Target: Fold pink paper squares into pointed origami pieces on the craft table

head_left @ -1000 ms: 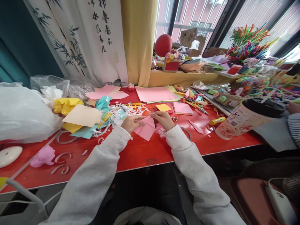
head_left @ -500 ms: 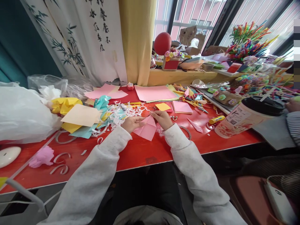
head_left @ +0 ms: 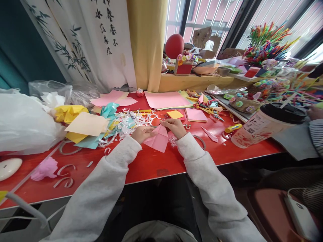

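Observation:
A pink sheet of folded paper [head_left: 159, 140] is held up just over the red table [head_left: 146, 168], its creases visible. My left hand [head_left: 141, 134] pinches its left edge between thumb and fingers. At the top corner, my right hand [head_left: 176, 127] grips the paper with thumb and fingertips. Beyond my hands lie a yellow sticky note [head_left: 175, 114] and a pad of pink square paper [head_left: 196, 115]. A narrow folded pink paper piece [head_left: 210, 134] rests to the right of my right hand.
White paper shreds [head_left: 132, 121] and coloured paper sheets [head_left: 87, 124] are heaped at the left, near a white plastic bag [head_left: 25, 122]. A lidded drink cup [head_left: 262, 126] and a yellow glue stick [head_left: 233, 128] stand and lie at right. Another person's striped sleeve [head_left: 316, 134] shows at the far right.
Both hands keep their hold on the pink paper, whose lower part has shifted and tilted slightly. The camera view has drifted a little.

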A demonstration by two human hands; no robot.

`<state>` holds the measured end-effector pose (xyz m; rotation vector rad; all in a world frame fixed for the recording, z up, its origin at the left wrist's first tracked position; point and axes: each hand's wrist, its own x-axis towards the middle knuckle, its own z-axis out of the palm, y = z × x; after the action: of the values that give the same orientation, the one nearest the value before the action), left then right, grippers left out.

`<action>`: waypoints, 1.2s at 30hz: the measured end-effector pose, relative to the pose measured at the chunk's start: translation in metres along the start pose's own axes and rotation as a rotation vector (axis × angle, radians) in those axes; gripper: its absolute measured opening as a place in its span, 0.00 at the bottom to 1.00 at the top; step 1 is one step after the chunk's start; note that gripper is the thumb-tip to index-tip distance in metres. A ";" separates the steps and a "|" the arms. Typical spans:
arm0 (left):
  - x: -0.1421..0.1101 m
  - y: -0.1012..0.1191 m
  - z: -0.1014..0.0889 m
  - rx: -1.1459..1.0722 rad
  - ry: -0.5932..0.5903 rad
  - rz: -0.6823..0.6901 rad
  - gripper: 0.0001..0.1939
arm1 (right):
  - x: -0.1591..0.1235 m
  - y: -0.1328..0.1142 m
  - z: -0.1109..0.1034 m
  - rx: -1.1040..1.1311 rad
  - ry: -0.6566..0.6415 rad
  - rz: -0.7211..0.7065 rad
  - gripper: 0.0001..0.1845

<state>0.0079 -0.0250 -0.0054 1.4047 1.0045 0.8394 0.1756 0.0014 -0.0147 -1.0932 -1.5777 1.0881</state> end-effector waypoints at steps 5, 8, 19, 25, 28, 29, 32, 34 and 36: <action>0.001 -0.002 -0.002 0.027 0.002 0.026 0.14 | 0.000 -0.005 0.000 0.060 -0.011 0.063 0.23; 0.000 -0.003 -0.003 0.020 0.014 0.020 0.15 | 0.000 -0.007 0.000 0.133 -0.078 0.069 0.22; -0.001 -0.002 0.001 0.157 0.121 0.021 0.17 | -0.001 -0.003 -0.001 -0.034 -0.081 -0.018 0.20; 0.003 -0.010 -0.005 0.125 0.137 0.030 0.19 | -0.005 -0.013 0.000 0.085 -0.178 0.122 0.20; 0.006 -0.012 -0.007 0.087 0.171 0.029 0.19 | -0.004 -0.014 -0.003 0.057 -0.326 0.089 0.16; 0.006 -0.012 -0.007 0.073 0.179 0.020 0.19 | -0.003 -0.013 -0.005 0.051 -0.361 0.068 0.15; 0.006 -0.010 -0.007 0.019 0.158 -0.024 0.18 | -0.001 -0.008 -0.009 0.042 -0.405 0.018 0.13; 0.005 -0.009 -0.006 -0.014 0.133 -0.046 0.17 | -0.001 -0.005 -0.011 0.016 -0.406 -0.017 0.12; 0.004 -0.008 -0.005 -0.038 0.123 -0.059 0.17 | -0.001 -0.005 -0.011 -0.014 -0.410 -0.044 0.12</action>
<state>0.0041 -0.0194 -0.0132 1.2981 1.1130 0.9050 0.1853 0.0013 -0.0079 -0.8749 -1.9190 1.3325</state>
